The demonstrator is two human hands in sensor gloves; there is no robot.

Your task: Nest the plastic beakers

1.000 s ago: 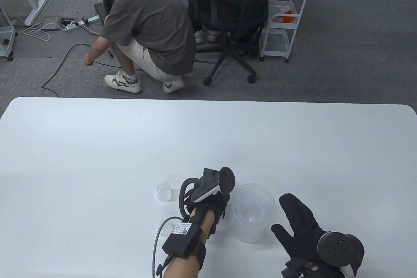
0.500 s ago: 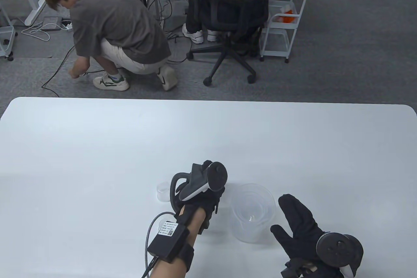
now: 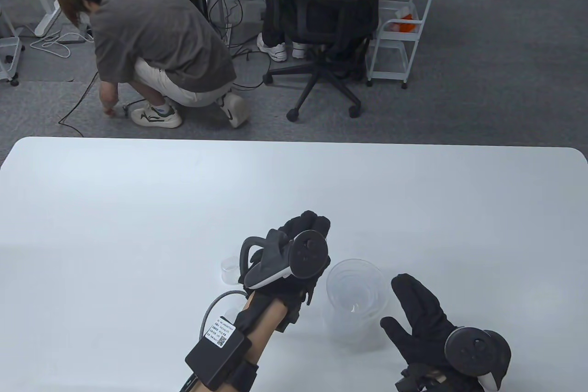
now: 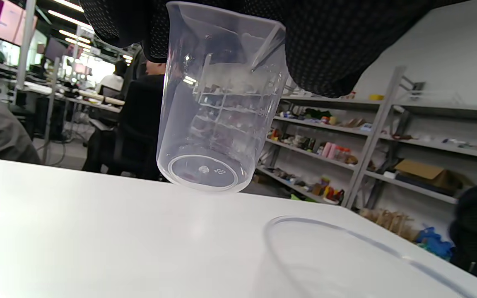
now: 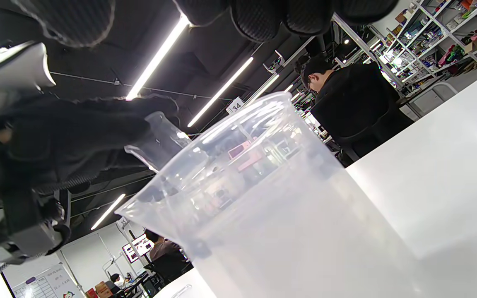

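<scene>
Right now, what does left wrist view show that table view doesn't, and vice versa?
Left wrist only: the small clear beaker held by the left hand's fingers, lifted off the table, bottom visible.

Table view only: the right hand open beside the large beaker, another small beaker standing left of the left hand, and nested beakers inside the large one.

Both: the large beaker's rim, white table.

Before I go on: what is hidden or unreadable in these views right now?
- Held beaker: in the table view the left hand covers it entirely.
- Small beaker: table view, partly behind the left hand's tracker.
- Count of beakers nested in the large beaker: clear walls blur together.
- Right hand: touching the large beaker or not, unclear.
- Beaker graduations: too faint.
</scene>
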